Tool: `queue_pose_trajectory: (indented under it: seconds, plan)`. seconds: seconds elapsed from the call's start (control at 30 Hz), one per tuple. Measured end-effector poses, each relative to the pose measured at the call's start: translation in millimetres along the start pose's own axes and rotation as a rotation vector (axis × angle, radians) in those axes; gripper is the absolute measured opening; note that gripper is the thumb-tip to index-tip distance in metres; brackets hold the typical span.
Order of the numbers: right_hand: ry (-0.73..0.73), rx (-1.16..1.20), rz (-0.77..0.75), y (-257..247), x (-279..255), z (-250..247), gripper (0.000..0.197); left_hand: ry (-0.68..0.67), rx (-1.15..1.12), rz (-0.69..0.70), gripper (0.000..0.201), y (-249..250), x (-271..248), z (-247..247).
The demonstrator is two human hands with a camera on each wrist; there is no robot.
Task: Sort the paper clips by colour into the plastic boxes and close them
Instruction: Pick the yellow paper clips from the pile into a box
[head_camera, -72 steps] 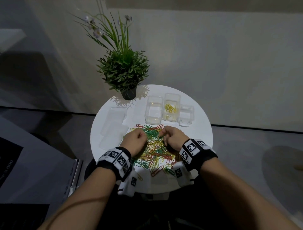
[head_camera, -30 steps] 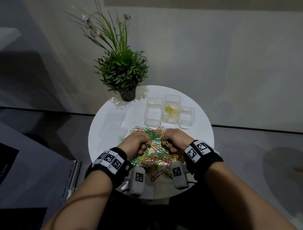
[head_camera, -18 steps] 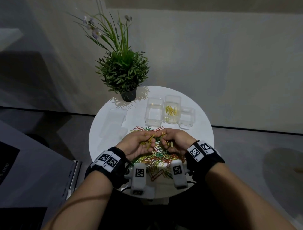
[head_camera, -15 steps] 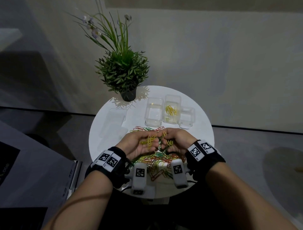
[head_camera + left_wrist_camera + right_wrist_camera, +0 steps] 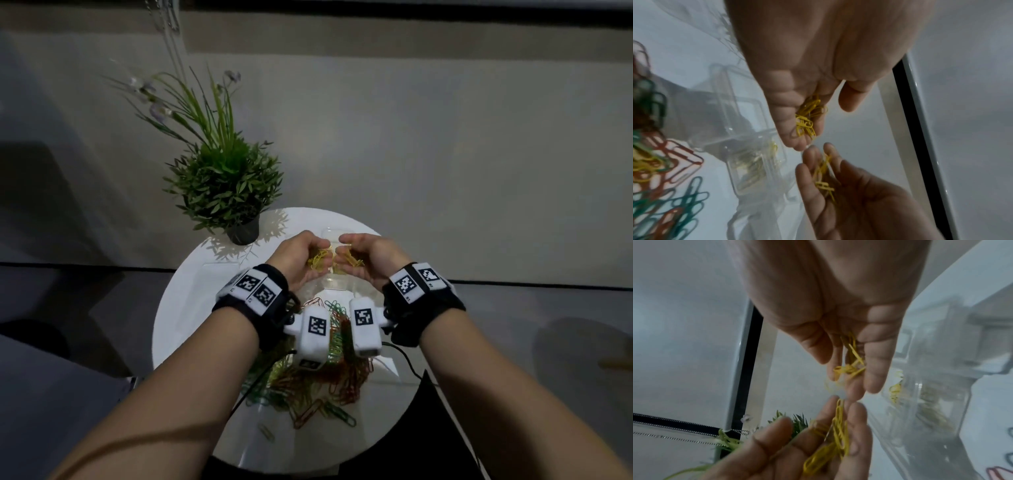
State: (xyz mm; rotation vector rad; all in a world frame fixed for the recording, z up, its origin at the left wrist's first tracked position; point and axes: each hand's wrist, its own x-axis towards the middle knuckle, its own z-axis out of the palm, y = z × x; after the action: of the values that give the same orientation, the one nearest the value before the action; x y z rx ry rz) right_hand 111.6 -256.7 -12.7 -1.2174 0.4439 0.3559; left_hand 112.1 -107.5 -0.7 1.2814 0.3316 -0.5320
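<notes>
Both hands hover side by side over the clear plastic boxes (image 5: pixel 334 284) at the back of the round white table (image 5: pixel 181 315). My left hand (image 5: pixel 298 255) cups a bunch of yellow paper clips (image 5: pixel 318 262) in curled fingers. My right hand (image 5: pixel 371 255) holds more yellow paper clips (image 5: pixel 352 262) between thumb and fingers. In the left wrist view one clear box (image 5: pixel 754 164) with yellow clips inside stands just below the hands. The right wrist view shows the same box (image 5: pixel 920 395). The mixed pile of red, green and yellow clips (image 5: pixel 308 380) lies nearer me, partly under my wrists.
A potted plant (image 5: pixel 222 192) stands at the table's back left, close to my left hand. A loose clip (image 5: pixel 265 431) lies near the front edge. Black cables run from the wrist cameras across the pile.
Both hands rose from the pile, each with yellow clips gathered in it, and moved forward over the boxes. The view has tilted and now sits closer to the table.
</notes>
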Motion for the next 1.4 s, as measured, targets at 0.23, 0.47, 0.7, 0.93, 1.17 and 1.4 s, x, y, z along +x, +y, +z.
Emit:
queue_pose_trajectory:
  seconds: [0.23, 0.47, 0.7, 0.93, 1.17, 1.4]
  plan:
    - [0.022, -0.004, 0.005, -2.4, 22.9, 9.5, 0.019, -0.047, 0.037, 0.033, 0.019, 10.2, 21.8, 15.3]
    - [0.002, -0.132, -0.143, 8.4, 28.6, 4.8, 0.032, -0.082, 0.206, 0.044, 0.032, 4.6, 11.7, -0.9]
    - [-0.024, -0.577, -0.389, 18.2, 32.8, 6.6, 0.074, 0.058, 0.457, 0.195, 0.027, -27.8, -33.2, -35.8]
    - [0.02, -0.689, -0.433, 16.7, 37.5, 16.8, 0.049, 0.173, 0.724, 0.277, 0.022, -62.0, -53.3, -64.1]
    - [0.09, -0.499, -0.538, 26.1, 4.1, 12.2, 0.046, 0.229, 1.113, 0.256, 0.014, -83.8, -73.1, -86.9]
    - [-0.259, -1.088, -0.264, 95.2, -77.9, -9.1, 0.033, 0.17, 1.279, 0.184, 0.008, -108.4, -94.7, -96.8]
